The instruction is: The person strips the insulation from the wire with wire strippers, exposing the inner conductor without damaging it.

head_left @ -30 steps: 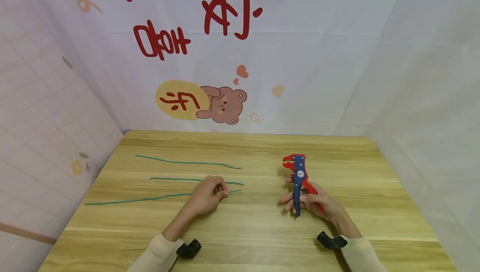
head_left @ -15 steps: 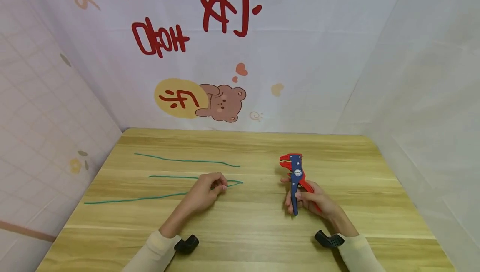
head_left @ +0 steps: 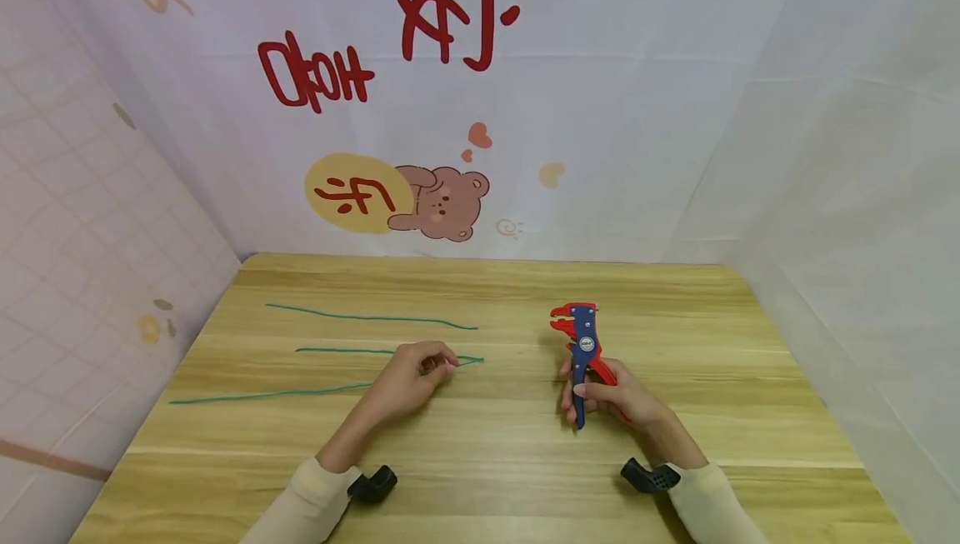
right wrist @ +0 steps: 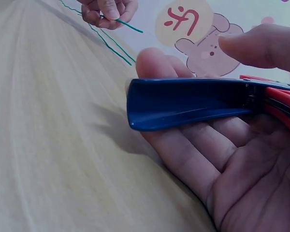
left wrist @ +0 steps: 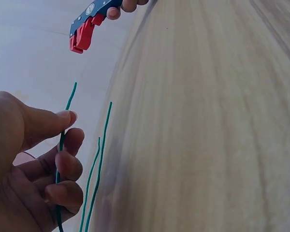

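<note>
My left hand (head_left: pixel 408 381) pinches a long green wire (head_left: pixel 277 394) near its right end, and a short tip sticks out past the fingers. In the left wrist view that wire (left wrist: pixel 71 95) runs down across the curled fingers. Two other green wires lie on the table, one at the back (head_left: pixel 367 317) and one (head_left: pixel 341 351) passing behind the left hand. A red and blue wire stripper (head_left: pixel 585 342) is upright in my right hand (head_left: pixel 626 398), its red jaws toward the left. The right wrist view shows its blue handle (right wrist: pixel 183 104) lying across the fingers.
The wooden table (head_left: pixel 480 477) ends at a white cloth wall (head_left: pixel 615 111) printed with red characters and a bear. More white cloth hangs at the left and right sides. A black wrist device sits at each cuff.
The held wire's tip has risen toward the middle wire's right end. My right hand has moved slightly left with the stripper, and its fingers have closed more around the handles.
</note>
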Motion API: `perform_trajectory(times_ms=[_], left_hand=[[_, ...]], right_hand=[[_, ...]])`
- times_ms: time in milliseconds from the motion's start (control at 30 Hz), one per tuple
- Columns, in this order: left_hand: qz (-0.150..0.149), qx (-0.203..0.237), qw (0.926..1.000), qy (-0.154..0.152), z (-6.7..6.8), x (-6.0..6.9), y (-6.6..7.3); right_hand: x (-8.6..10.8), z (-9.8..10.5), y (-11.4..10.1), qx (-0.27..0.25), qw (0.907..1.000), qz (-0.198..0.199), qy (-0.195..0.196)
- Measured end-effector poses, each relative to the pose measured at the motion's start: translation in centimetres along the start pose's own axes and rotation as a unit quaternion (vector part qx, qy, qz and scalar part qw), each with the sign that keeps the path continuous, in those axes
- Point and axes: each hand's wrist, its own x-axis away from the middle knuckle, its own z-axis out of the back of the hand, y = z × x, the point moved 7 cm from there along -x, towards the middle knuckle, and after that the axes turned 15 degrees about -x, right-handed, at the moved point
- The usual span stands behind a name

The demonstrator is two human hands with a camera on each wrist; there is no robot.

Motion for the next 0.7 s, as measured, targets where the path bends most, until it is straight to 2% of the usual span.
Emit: perform_trajectory(times_ms=[200,467,700], left_hand=[[-0.016,0.005,0.9998,0.012,0.4,0.0,0.3],[-0.023,0.008,0.9994,0.025,0.7,-0.2,0.6],[-0.038,0.005,0.9985,0.041,1.2,-0.7,0.9]], right_hand=[[-0.2,0.1,0.3,0.003,0.9998,-0.003,0.021],[-0.8,-0.3,0.8,0.057,0.9967,-0.010,0.057],[-1.5,-1.3,0.7,0.088,0.9947,-0.004,0.053]])
